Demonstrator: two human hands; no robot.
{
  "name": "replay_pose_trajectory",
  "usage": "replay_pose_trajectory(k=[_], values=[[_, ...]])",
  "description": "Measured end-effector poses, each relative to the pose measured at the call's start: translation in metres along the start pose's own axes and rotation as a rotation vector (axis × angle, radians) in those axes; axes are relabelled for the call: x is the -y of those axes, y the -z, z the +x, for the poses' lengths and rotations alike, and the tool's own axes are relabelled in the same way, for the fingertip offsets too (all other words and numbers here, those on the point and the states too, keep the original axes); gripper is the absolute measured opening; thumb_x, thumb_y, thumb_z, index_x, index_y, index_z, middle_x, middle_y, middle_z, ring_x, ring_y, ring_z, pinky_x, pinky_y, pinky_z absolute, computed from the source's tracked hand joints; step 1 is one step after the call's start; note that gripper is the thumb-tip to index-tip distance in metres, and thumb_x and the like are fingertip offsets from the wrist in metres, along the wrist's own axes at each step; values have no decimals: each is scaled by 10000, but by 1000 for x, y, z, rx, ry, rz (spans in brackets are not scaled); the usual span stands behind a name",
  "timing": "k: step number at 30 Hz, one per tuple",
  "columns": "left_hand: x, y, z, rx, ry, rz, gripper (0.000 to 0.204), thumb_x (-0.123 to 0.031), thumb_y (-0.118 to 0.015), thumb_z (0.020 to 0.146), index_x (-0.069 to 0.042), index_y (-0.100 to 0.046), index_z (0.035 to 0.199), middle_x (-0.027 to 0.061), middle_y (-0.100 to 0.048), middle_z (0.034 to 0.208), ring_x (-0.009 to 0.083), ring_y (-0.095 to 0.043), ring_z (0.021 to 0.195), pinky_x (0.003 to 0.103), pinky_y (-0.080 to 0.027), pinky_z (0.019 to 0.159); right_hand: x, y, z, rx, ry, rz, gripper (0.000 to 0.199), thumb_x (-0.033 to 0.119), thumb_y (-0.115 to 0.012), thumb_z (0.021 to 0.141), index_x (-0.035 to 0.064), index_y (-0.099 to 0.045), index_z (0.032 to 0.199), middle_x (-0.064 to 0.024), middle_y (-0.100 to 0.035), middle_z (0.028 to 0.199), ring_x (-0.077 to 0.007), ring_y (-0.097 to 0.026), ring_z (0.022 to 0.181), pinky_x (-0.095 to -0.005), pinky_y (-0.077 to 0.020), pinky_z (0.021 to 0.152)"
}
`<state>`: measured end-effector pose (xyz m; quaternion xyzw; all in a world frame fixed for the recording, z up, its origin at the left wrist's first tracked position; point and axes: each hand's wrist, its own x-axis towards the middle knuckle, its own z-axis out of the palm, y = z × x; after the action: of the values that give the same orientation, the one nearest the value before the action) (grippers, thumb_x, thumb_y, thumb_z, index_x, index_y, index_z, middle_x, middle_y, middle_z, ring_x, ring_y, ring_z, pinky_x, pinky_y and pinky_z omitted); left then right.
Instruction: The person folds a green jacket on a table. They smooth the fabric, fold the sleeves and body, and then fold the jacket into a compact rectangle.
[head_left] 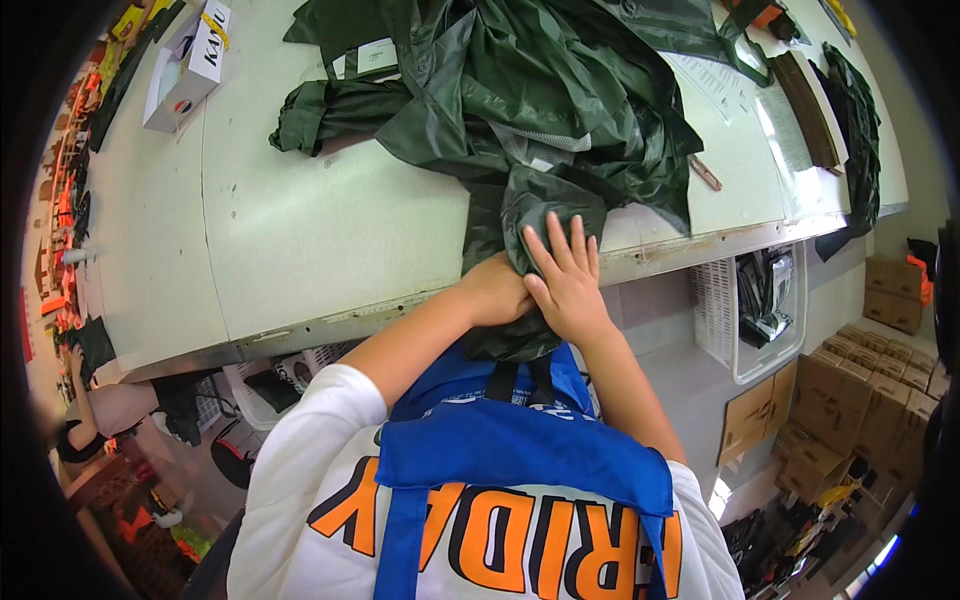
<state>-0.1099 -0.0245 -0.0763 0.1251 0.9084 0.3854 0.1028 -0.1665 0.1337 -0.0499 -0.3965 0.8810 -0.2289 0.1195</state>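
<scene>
Head view: pale green worktable point(300, 240) with dark green nylon garment point(530, 90); right hand point(565, 275) flat on it, left hand point(495, 290) gripping fabric. Cardboard boxes point(860, 390) stacked on the floor at right.

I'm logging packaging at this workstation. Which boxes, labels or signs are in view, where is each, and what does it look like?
White carton: far left of the table, long and rectangular, with dark lettering.
White label: on the dark green garment at the table's far side, small and rectangular.
Brown cardboard boxes: stacked on the floor at right, plain.
White plastic crate: under the table's right end, holding dark items.
</scene>
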Motion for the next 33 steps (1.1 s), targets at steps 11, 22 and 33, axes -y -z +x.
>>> replay_pose_trajectory(k=[11,22,33], values=[[29,22,2,-37,-8,459,631,-529,-559,841,-339,-390,1418,88,-203,1550,310,-138,1436,583,-54,1133,-56,2,-33,-20,140,-34,569,116,-591,758,190,-516,1316,-85,-393,1456,-360,-277,1384,-581,-152,1108],[85,45,0,32,90,-592,402,-158,-445,939,-123,-494,1337,120,-481,1390,251,-445,1283,434,-260,1110,-42,-1,17,-109,-376,401,176,155,-676,815,29,-637,933,-182,-648,930,-391,-613,831,-435,-485,715],[25,17,34,-577,446,46,318,-151,-704,762,-50,-560,1027,120,-570,938,322,-555,902,409,-449,789,-37,18,49,207,-450,162,285,221,-682,810,92,-560,1032,-167,-666,849,-360,-640,852,-447,-497,701]])
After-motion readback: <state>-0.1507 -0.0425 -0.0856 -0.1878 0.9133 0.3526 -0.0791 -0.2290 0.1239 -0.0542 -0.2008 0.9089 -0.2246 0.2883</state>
